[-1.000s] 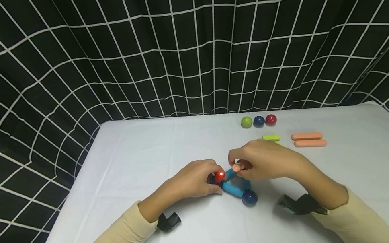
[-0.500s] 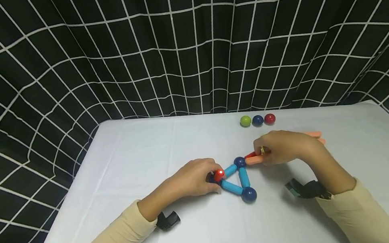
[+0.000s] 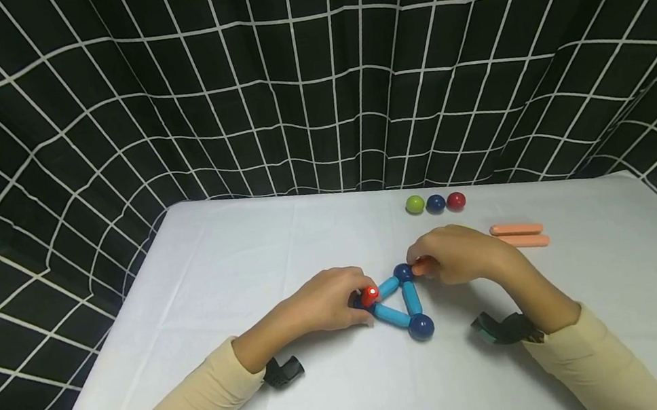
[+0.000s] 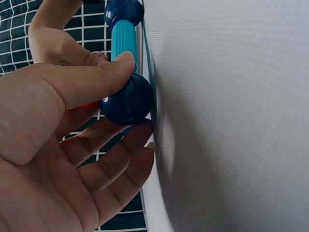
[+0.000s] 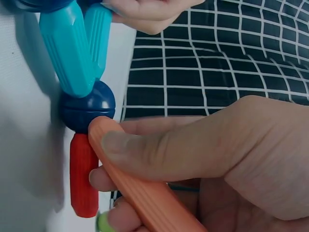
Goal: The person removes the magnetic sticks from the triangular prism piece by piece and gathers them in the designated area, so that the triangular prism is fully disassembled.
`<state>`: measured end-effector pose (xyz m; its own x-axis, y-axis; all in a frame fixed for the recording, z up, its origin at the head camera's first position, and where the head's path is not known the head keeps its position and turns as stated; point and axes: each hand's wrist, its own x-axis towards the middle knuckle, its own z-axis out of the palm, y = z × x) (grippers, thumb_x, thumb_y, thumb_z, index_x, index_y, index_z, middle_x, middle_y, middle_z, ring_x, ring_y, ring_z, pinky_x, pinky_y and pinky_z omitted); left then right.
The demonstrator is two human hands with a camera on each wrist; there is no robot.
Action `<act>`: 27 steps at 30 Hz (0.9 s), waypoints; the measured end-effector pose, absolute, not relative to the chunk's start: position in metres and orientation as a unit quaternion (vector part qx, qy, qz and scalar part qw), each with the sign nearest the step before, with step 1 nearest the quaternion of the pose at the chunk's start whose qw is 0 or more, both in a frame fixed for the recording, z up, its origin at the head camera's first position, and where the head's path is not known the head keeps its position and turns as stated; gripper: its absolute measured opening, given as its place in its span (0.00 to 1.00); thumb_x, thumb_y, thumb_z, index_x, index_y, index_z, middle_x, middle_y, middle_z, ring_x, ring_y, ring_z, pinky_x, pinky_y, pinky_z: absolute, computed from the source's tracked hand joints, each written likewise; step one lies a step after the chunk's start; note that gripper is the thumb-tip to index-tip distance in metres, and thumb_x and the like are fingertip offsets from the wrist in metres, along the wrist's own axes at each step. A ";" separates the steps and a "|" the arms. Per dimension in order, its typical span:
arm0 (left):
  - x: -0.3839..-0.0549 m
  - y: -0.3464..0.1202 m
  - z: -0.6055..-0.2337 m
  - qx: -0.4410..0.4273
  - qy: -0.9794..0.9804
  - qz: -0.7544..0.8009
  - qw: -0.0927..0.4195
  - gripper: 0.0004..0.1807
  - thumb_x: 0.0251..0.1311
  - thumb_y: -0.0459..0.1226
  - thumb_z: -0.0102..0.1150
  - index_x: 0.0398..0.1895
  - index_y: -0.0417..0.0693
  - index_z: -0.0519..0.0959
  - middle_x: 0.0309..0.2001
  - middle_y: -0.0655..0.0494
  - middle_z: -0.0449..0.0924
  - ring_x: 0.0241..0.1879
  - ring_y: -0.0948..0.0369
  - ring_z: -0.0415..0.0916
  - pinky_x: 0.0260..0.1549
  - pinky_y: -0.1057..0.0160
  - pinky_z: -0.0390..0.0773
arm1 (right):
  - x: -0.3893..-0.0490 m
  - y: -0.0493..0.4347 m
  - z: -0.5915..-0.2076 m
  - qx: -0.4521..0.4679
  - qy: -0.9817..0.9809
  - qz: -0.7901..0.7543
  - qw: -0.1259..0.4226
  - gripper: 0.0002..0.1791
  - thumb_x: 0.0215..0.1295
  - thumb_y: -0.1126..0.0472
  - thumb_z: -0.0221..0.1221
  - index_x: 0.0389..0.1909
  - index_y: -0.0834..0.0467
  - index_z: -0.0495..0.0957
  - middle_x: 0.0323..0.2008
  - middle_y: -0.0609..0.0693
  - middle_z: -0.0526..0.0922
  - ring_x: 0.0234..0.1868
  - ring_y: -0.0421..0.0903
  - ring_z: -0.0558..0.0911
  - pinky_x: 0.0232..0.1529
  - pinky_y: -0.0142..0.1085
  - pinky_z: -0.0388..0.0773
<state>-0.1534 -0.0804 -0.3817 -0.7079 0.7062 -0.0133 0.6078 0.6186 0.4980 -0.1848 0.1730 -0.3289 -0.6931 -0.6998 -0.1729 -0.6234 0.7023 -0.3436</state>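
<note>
A flat triangle of light blue sticks [image 3: 391, 316] joined by dark blue balls lies on the white table. My left hand [image 3: 330, 299] holds the triangle's left ball [image 4: 126, 101], thumb on one side and fingers on the other. From that corner a red stick [image 3: 370, 295] points up. At the far corner ball [image 3: 403, 272], my right hand [image 3: 457, 254] pinches an orange stick [image 5: 145, 191] between thumb and fingers. That stick's end meets the ball, right beside a second red stick [image 5: 84, 176] attached there. The near corner ball [image 3: 421, 327] is untouched.
Green [image 3: 415, 204], dark blue [image 3: 436, 203] and red [image 3: 456, 201] balls sit in a row near the table's back edge. Two orange sticks [image 3: 519, 235] lie to the right. Behind my right hand, a yellow-green piece is mostly hidden. A black gridded curtain [image 3: 327, 96] hangs behind.
My right hand first moves from above the triangle out to the right, then back left toward the far ball, with the orange stick throughout. My left hand stays in place.
</note>
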 end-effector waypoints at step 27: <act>-0.154 -0.079 -0.383 0.370 0.891 0.239 0.111 0.15 0.51 0.42 0.78 0.41 0.54 0.85 0.32 0.67 0.75 0.33 0.66 0.71 0.36 0.68 0.72 | -0.188 0.208 -0.333 -0.321 0.924 -0.207 0.012 0.09 0.60 0.70 0.69 0.41 0.58 0.85 0.33 0.44 0.84 0.32 0.42 0.78 0.36 0.40 0.80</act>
